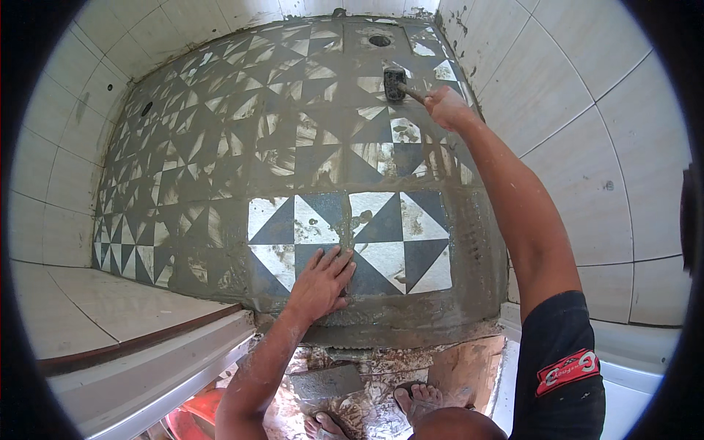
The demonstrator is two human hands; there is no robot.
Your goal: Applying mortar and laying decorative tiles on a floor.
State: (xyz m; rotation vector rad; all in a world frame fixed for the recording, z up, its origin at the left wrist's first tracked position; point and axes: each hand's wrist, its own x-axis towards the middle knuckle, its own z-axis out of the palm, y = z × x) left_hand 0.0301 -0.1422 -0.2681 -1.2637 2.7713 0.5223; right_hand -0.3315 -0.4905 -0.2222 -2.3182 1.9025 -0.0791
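At seven o'clock my left hand (pixel 320 282) presses, fingers slightly spread and gripping nothing, over the five-o'clock corner of a square grey-and-white triangle-patterned tile (pixel 282 235). A matching tile (pixel 401 246) lies at four. Toward one, my right hand (pixel 449 108) curls tightly round the handle of a blocky black-headed mallet (pixel 394 85), above the cement-smeared patterned floor (pixel 213 139).
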